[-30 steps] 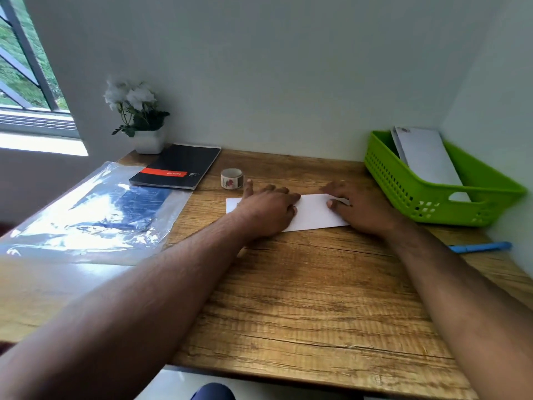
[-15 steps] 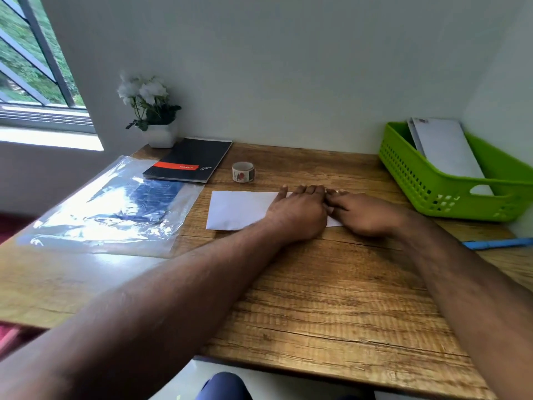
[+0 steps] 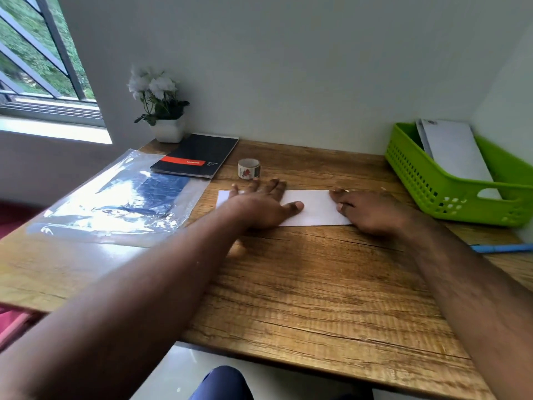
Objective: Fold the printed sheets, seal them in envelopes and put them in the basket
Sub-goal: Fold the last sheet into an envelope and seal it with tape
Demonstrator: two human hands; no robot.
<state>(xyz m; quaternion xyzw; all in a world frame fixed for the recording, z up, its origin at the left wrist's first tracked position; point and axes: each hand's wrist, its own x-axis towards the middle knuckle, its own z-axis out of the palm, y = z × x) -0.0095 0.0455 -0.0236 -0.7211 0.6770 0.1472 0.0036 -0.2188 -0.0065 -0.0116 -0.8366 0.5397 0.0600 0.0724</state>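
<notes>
A folded white sheet (image 3: 315, 207) lies flat on the wooden desk (image 3: 302, 284), long side left to right. My left hand (image 3: 259, 204) presses palm down on its left part, fingers spread. My right hand (image 3: 366, 210) rests flat on its right end, covering that corner. Neither hand grips anything. A green plastic basket (image 3: 450, 194) stands at the right rear with white envelopes (image 3: 452, 148) leaning inside it. A small roll of patterned tape (image 3: 249, 168) sits just behind the sheet.
A clear plastic sleeve (image 3: 115, 200) with dark paper inside covers the desk's left side. A black notebook (image 3: 197, 155) and a white flower pot (image 3: 168, 129) stand at the rear left. A blue pen (image 3: 501, 248) lies at the right edge. Walls close the back and right.
My left hand slid left along the sheet, away from my right hand, which stayed on the right end. The middle of the sheet is now uncovered. The camera shifted slightly.
</notes>
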